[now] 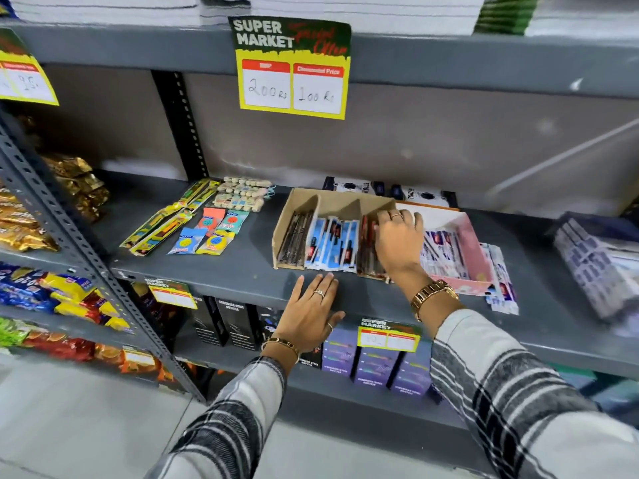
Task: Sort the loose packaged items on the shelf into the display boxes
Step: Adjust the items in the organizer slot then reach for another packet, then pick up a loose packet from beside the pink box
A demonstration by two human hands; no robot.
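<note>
A brown cardboard display box [300, 205] with three compartments stands on the grey shelf [242, 267]. Its left compartment holds dark packets [294, 238], the middle one blue-and-white packets [332, 245], the right one red-brown packets [367, 252]. My right hand [397, 242] rests on the red-brown packets, fingers bent over their far ends. My left hand [311, 311] lies flat and open on the shelf's front edge, holding nothing. A pink display box [475, 250] to the right holds white-and-blue packets [441, 252]. Loose coloured packets [211, 231] lie to the left.
Long yellow-green packets [166, 219] and pale bead strips [242, 195] lie loose at the left. White-and-blue packets [503, 281] lie outside the pink box. A wrapped stack [598, 261] sits far right. A price sign [292, 67] hangs above. Snack bags [41, 288] fill the left rack.
</note>
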